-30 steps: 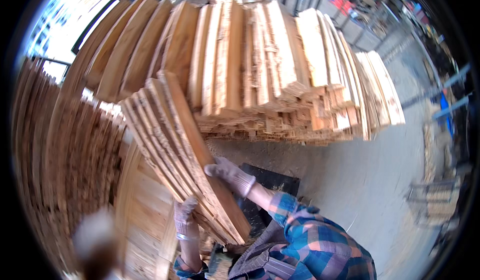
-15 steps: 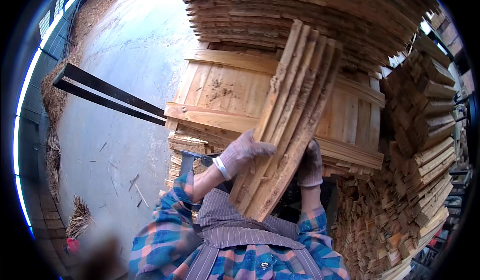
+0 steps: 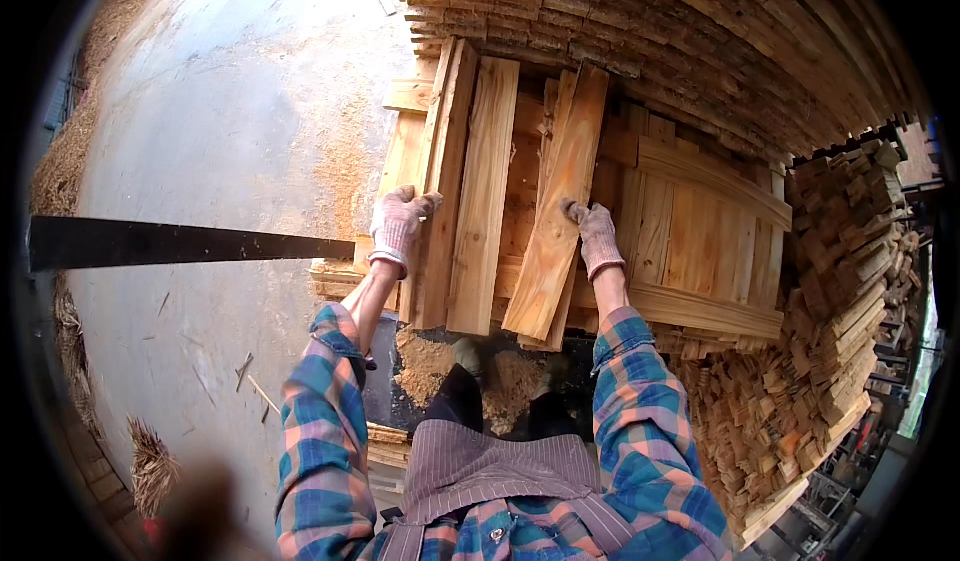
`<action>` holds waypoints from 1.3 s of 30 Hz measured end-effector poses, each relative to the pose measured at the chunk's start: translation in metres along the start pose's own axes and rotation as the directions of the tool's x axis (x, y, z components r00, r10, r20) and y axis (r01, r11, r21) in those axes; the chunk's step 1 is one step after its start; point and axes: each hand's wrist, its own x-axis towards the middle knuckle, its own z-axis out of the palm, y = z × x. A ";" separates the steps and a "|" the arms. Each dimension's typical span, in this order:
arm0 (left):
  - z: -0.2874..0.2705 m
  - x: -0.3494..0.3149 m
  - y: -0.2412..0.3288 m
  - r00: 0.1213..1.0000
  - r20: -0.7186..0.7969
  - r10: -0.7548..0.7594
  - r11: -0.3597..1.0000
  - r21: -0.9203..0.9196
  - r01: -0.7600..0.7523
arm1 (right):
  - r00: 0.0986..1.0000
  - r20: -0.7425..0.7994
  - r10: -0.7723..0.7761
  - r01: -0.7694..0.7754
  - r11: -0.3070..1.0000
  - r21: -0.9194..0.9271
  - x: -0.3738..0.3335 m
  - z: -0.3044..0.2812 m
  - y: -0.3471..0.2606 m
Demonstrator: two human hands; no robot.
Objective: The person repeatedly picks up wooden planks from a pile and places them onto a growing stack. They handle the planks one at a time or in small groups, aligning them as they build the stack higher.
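My left hand, in a knitted work glove, is closed on the edge of the leftmost wooden boards, which stand close together on their narrow sides. My right hand, gloved too, grips the right edge of a tilted board, which leans over other boards beneath it. Between the hands a flat board lies by itself. All these boards rest across a wooden pallet-like panel with crosswise battens. The fingertips under the boards are hidden.
A tall stack of rough boards rises at the far side. To the right stands a large pile of board ends. A black metal bar juts out at left. Sawdust lies near my feet, and a stick bundle at lower left.
The bundle of boards, held slanted near my body before, now lies spread apart across the panel. My hands have moved forward and farther from each other.
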 end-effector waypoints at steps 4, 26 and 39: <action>-0.025 -0.011 0.006 0.984 -0.177 0.021 0.994 0.109 -0.002 | 1.000 0.029 0.003 -0.010 0.972 0.236 -0.004 0.019 0.011; -0.074 0.033 -0.090 0.986 -0.156 -0.049 0.954 -0.299 0.000 | 0.983 0.180 -0.021 0.069 0.960 -0.270 -0.063 0.071 -0.117; -0.097 0.034 -0.072 0.976 -0.210 0.054 0.946 -0.302 -0.118 | 0.975 0.032 0.218 -0.126 0.667 -0.734 -0.064 0.090 -0.179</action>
